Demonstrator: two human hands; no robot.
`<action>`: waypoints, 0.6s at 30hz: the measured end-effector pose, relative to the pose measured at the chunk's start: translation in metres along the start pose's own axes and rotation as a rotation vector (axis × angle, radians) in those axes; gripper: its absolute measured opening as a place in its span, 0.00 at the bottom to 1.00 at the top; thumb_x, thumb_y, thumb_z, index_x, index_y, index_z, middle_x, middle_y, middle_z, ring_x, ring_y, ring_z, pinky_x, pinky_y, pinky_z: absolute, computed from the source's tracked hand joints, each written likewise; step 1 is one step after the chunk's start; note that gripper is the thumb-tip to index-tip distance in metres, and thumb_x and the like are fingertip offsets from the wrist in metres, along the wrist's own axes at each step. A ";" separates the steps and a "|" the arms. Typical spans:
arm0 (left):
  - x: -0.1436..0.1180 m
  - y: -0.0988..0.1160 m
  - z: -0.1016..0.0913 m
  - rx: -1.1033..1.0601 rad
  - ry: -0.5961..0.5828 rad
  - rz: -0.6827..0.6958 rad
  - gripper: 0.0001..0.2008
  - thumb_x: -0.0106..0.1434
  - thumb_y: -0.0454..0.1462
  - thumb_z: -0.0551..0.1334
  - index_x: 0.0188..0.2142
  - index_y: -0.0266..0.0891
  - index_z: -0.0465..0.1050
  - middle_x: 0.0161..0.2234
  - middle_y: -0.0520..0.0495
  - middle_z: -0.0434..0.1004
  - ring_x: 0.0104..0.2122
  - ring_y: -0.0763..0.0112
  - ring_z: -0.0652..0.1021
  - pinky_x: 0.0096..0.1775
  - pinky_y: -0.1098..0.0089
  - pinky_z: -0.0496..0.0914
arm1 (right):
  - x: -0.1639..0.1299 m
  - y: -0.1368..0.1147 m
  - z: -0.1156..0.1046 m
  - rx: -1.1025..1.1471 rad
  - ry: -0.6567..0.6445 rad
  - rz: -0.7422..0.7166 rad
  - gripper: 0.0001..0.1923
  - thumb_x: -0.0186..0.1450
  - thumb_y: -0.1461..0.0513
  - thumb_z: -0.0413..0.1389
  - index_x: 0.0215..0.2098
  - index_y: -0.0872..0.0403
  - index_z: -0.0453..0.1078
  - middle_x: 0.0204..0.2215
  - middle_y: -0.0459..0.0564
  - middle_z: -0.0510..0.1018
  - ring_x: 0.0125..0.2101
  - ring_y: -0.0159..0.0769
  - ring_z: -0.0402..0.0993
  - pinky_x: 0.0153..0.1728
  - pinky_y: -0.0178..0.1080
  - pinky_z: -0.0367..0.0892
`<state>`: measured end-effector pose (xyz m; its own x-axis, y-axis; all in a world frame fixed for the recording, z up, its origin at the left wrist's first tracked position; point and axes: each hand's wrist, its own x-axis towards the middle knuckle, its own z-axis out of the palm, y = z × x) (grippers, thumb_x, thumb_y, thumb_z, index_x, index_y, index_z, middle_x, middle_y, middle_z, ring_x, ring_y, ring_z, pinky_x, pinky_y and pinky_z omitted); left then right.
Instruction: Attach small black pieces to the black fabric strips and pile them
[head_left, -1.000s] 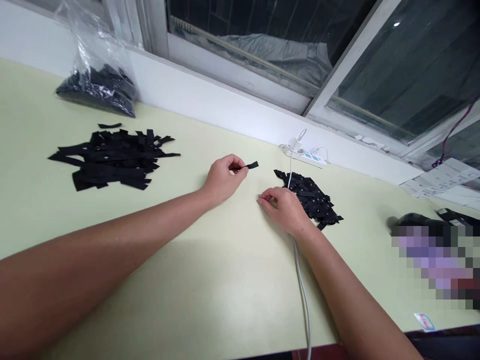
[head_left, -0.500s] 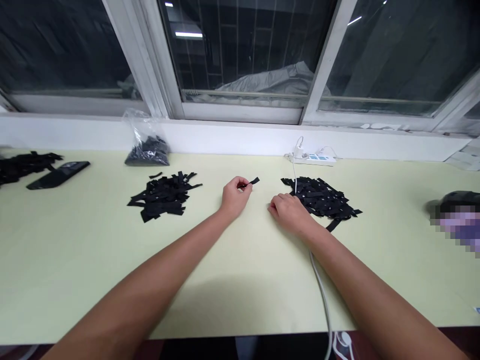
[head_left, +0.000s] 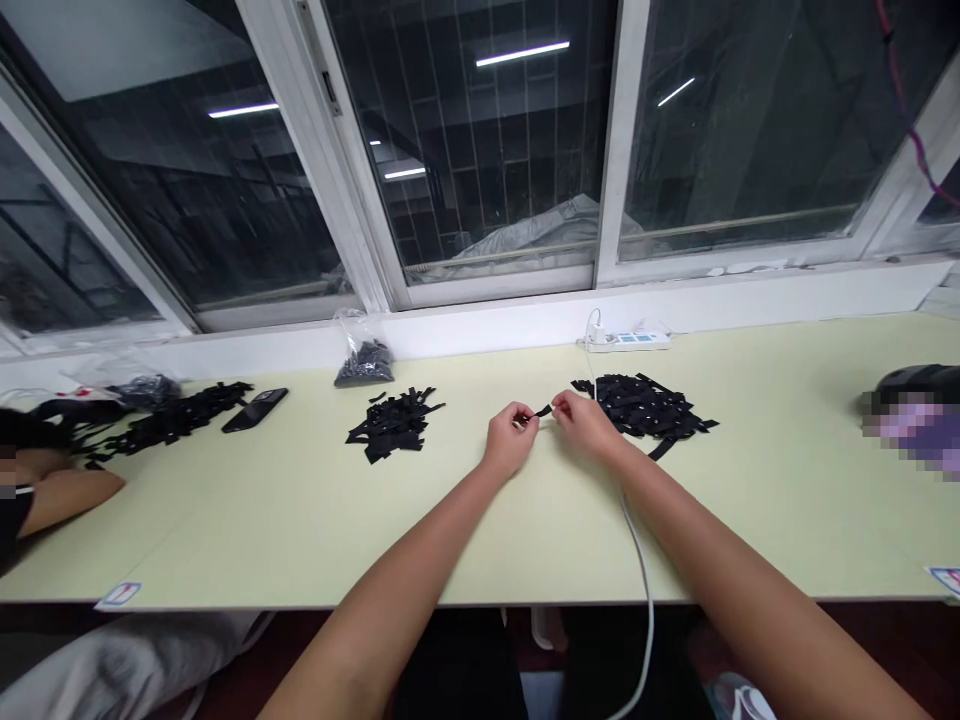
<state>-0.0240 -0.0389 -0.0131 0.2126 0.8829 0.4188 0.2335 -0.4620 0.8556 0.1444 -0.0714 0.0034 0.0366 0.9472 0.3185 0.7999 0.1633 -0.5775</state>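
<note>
My left hand (head_left: 513, 440) pinches a short black fabric strip (head_left: 543, 411) between thumb and fingertips, its free end pointing right. Close by, my right hand (head_left: 586, 424) has its fingertips pressed together at the strip's free end; what lies between them is too small to make out. Left of my hands is a loose pile of black strips (head_left: 394, 428). Another pile of black strips (head_left: 646, 408), dotted with small light spots, lies just beyond and right of my right hand.
A clear plastic bag (head_left: 365, 361) of dark pieces stands by the wall, near a black phone (head_left: 256, 410). A white power strip (head_left: 631, 342) sits at the back; a white cable (head_left: 643, 580) runs beneath my right arm. Another person's arm (head_left: 71, 498) rests at far left.
My view has swung left and up, bringing another person into sight. My right hand has moved in towards the strip's free end. My left hand still holds the strip.
</note>
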 end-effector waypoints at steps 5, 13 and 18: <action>0.002 -0.002 0.000 -0.054 -0.017 -0.022 0.05 0.58 0.38 0.64 0.31 0.39 0.72 0.29 0.51 0.73 0.27 0.74 0.68 0.32 0.71 0.65 | 0.020 -0.002 -0.006 0.214 0.052 0.088 0.10 0.65 0.69 0.54 0.45 0.58 0.71 0.32 0.50 0.82 0.32 0.32 0.78 0.40 0.35 0.69; 0.010 -0.006 0.001 -0.176 -0.052 -0.064 0.07 0.59 0.39 0.65 0.34 0.39 0.71 0.32 0.50 0.74 0.30 0.73 0.71 0.34 0.71 0.66 | 0.038 0.019 0.019 0.455 0.055 0.165 0.11 0.60 0.69 0.58 0.41 0.58 0.72 0.34 0.49 0.81 0.31 0.29 0.77 0.36 0.33 0.72; 0.002 0.005 -0.002 -0.197 -0.266 0.007 0.07 0.60 0.40 0.66 0.33 0.39 0.73 0.33 0.48 0.76 0.33 0.70 0.74 0.38 0.68 0.69 | 0.031 0.023 0.012 0.834 0.096 0.277 0.11 0.57 0.64 0.62 0.38 0.56 0.70 0.30 0.46 0.78 0.28 0.30 0.76 0.35 0.35 0.72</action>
<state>-0.0244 -0.0387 -0.0075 0.4597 0.8147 0.3534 0.0487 -0.4205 0.9060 0.1568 -0.0349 -0.0096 0.2442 0.9615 0.1260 0.0586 0.1150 -0.9916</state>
